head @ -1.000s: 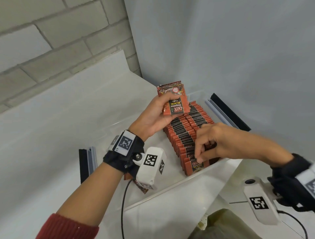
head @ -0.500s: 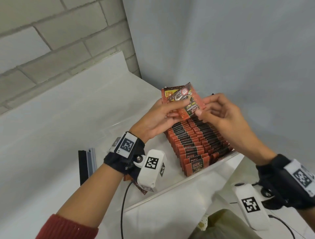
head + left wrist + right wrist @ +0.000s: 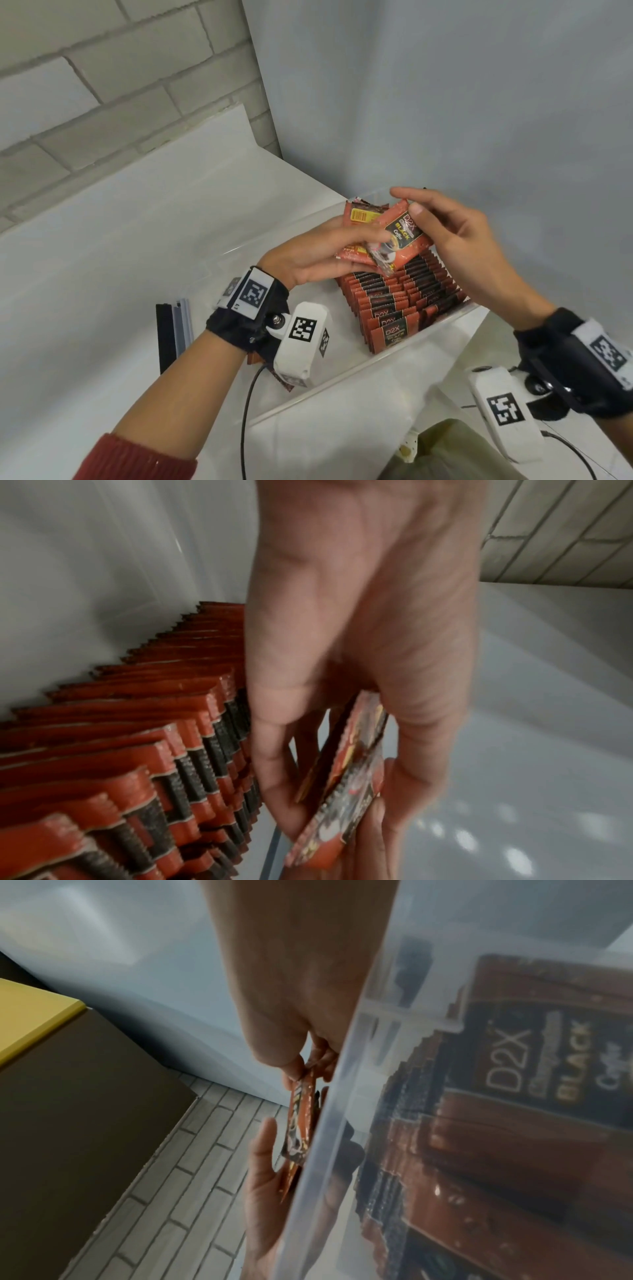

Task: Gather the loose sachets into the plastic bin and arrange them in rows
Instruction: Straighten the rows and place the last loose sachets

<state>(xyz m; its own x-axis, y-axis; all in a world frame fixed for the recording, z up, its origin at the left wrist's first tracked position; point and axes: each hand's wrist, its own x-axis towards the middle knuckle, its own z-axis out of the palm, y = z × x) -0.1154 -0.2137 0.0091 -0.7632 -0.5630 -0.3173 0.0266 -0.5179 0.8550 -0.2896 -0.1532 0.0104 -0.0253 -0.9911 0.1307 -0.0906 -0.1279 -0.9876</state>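
Note:
Two rows of red-and-black coffee sachets stand upright in the clear plastic bin, seen too in the left wrist view as a ridged stack. Above the rows my left hand holds a small stack of sachets. My right hand pinches the top sachet between thumb and fingers, tilted over that stack. In the right wrist view the pinched sachet shows edge-on beside the bin wall.
The bin sits in a corner on a white table, with a grey wall behind and brick to the left. A black and grey rail lies left of the bin. A loose sachet peeks out under my left wrist camera.
My right hand rose from the rows to the stack in my left hand and took hold of its top sachet, drawing it to the right and turning its printed face up.

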